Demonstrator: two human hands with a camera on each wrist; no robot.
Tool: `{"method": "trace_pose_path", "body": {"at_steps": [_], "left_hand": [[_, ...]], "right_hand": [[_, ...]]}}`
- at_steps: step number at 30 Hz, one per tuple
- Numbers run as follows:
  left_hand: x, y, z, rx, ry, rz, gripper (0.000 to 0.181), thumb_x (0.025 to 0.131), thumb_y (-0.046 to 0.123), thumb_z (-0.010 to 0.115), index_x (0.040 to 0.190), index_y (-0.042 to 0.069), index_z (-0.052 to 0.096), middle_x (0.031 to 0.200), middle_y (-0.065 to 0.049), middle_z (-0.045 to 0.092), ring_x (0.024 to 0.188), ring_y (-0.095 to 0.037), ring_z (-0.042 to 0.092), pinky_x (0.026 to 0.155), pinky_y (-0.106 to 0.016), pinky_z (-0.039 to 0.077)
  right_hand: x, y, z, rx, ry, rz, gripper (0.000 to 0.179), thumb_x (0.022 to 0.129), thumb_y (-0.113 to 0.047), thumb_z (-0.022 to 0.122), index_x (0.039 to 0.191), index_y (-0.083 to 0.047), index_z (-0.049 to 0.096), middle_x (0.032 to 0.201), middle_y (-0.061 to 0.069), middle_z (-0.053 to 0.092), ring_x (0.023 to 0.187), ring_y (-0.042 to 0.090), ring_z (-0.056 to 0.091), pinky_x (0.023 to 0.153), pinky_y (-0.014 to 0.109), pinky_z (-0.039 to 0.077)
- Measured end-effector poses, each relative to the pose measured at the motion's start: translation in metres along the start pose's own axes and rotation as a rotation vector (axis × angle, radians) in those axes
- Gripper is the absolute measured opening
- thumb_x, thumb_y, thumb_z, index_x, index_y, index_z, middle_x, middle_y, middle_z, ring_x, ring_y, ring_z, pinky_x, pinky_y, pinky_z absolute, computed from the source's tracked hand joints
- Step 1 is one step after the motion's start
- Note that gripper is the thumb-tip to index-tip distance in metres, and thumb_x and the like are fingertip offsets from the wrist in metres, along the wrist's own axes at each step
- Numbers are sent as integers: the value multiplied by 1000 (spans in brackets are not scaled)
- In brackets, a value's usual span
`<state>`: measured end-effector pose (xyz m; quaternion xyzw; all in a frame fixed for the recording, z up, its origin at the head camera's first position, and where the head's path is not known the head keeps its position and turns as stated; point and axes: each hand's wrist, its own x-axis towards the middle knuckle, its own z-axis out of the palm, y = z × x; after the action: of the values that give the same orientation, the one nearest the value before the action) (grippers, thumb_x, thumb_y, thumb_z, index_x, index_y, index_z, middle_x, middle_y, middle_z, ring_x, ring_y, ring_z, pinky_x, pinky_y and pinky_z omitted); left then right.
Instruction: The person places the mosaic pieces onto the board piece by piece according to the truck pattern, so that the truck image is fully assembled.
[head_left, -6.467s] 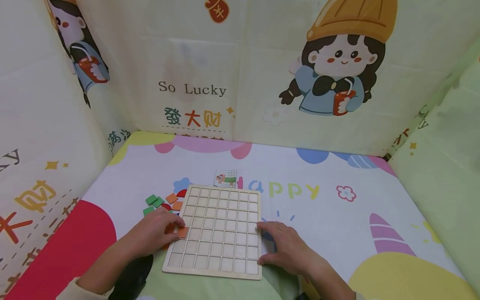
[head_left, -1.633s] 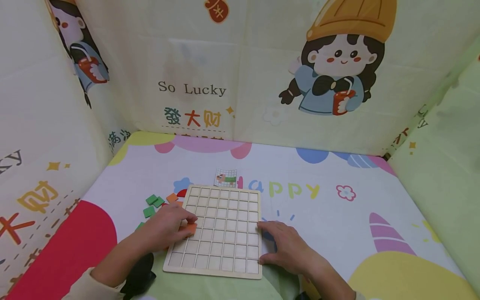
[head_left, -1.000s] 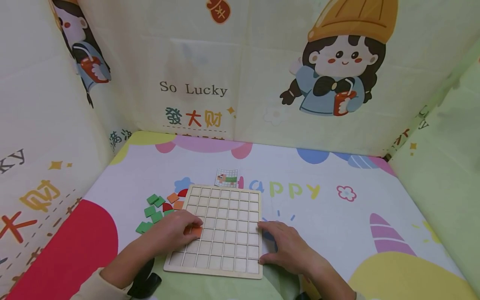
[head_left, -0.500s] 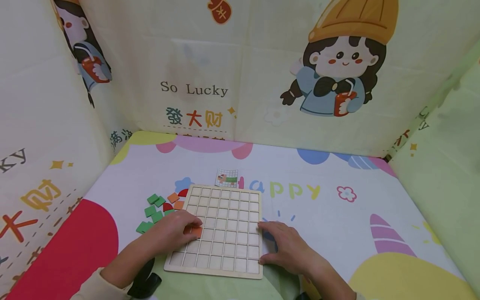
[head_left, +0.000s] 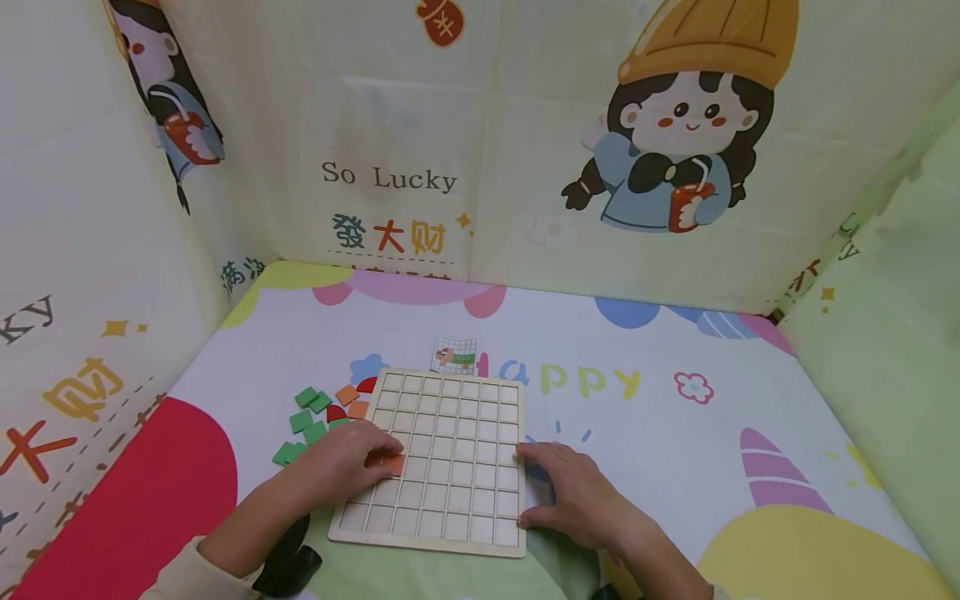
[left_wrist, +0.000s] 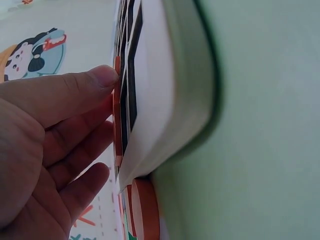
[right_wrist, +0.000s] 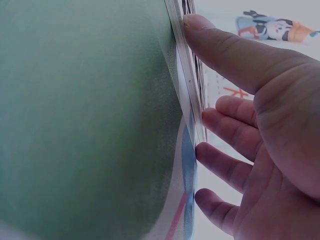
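Saw a white, print-patterned worktop [head_left: 555, 333] bearing a rectangular pale wooden gridded board [head_left: 450, 475]. Found the right hand [head_left: 566, 487] spread against the board's right edge, the left hand [head_left: 347, 458] over its left squares. Noted a white gridded card [head_left: 454, 356] behind, green square tiles [head_left: 302, 421] leftward and, pinched in the left hand, an orange square tile [head_left: 395, 465].

Left hand [left_wrist: 56, 144] | pinches orange tile [left_wrist: 118, 127] (seen edge-on) | against pale board [left_wrist: 152, 95]
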<state>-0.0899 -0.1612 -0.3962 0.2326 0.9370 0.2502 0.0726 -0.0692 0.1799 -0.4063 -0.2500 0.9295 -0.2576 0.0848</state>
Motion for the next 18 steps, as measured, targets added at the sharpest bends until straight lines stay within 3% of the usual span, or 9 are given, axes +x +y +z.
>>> {"method": "trace_pose_path", "body": {"at_steps": [10,18], "left_hand": [[-3,-3,-1,-25,15,19,26,86,14,79,111,8,76,105,3,69,100,-21,62,85,-41,54],[-11,-11,-14,-36,44,-34,34,86,17,80,118,8,74,111,-1,68,101,-21,60,81,-36,55]], "right_hand": [[0,0,-1,11,-5,1,74,74,-35,88,136,-9,56,136,8,59,129,33,49,101,58,37],[1,0,-1,13,-13,7,75,74,-36,88,137,-9,56,136,7,59,129,32,50,101,58,38]]}}
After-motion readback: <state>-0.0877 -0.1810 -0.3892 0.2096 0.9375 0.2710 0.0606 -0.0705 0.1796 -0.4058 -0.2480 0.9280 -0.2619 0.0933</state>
